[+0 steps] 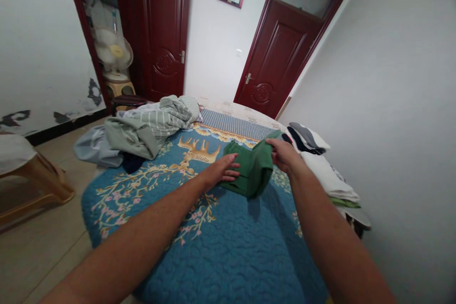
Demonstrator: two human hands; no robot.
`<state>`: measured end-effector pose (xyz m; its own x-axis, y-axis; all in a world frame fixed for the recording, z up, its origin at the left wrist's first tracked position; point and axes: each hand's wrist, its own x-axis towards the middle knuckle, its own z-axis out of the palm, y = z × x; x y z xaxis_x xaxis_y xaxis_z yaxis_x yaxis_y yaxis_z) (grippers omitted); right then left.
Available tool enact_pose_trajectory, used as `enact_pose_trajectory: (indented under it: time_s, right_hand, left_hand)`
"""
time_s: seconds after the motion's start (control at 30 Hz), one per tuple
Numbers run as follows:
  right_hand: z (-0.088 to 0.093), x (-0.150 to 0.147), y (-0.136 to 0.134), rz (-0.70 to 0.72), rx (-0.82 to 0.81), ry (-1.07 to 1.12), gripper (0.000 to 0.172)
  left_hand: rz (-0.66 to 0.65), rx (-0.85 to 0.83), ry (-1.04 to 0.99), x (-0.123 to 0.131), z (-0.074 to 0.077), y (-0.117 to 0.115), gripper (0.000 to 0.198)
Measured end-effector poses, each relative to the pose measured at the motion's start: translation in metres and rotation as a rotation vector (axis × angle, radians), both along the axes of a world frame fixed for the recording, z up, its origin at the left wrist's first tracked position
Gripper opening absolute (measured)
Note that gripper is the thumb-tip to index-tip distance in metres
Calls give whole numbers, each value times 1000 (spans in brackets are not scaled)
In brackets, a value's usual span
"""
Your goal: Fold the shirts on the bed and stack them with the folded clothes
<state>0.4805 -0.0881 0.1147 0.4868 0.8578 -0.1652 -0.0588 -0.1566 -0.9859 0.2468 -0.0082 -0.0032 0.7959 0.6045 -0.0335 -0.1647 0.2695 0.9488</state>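
A green cloth garment (245, 166), partly folded, lies on the blue quilted cover (228, 247) of the table; its exact kind I cannot make out. My left hand (224, 170) rests on the garment's left part with fingers stretched out and a little apart. At the garment's right side, my right hand (283, 154) grips its edge and holds that part raised and bent over toward the left. The fingertips of my right hand are partly hidden by the cloth.
Rumpled clothes (153, 126), grey-green, striped and dark, are heaped at the table's far left. Folded clothes (327, 175) are stacked along the right edge by the wall. A plastic stool (46, 180) stands left on the floor. A fan (114, 52) and two red doors are behind.
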Motion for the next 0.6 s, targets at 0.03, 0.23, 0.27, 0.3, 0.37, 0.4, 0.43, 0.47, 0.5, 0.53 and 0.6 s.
enact_pose_trajectory:
  time_s: [0.03,0.23,0.27,0.3,0.37,0.4,0.43,0.47,0.5,0.53,0.6]
  right_hand:
    - [0,-13,9,21,7,-4,16]
    - [-32,-73,37,241,72,-31,15]
    - [-42,-74,36,228,75,-123,15]
    - [-53,-73,34,185,83,-264,17]
    - [-79,-65,27,64,131,-643,20]
    - [-93,-60,23,13,170,-840,22]
    - [-107,-55,18,-18,214,-1010,25]
    - [-121,-51,13,-27,251,-1137,29]
    - [-134,-48,9,-19,274,-1223,35]
    - [-145,-47,5,-4,278,-1276,40]
    - [-160,-47,0,12,238,-1331,48]
  left_hand:
    - [-30,-74,-28,0,2,-1,88]
    - [10,-282,-41,-15,11,19,64]
    - [50,-290,28,-20,11,24,53]
    - [87,-279,105,-25,11,29,43]
    - [166,-185,257,-33,9,38,33]
    - [208,-110,325,-36,8,41,33]
    - [250,-19,387,-37,7,44,33]
    - [295,82,441,-38,5,47,34]
    - [341,192,488,-38,2,49,35]
    - [380,303,526,-38,0,51,35]
    - [431,508,576,-36,-6,56,36]
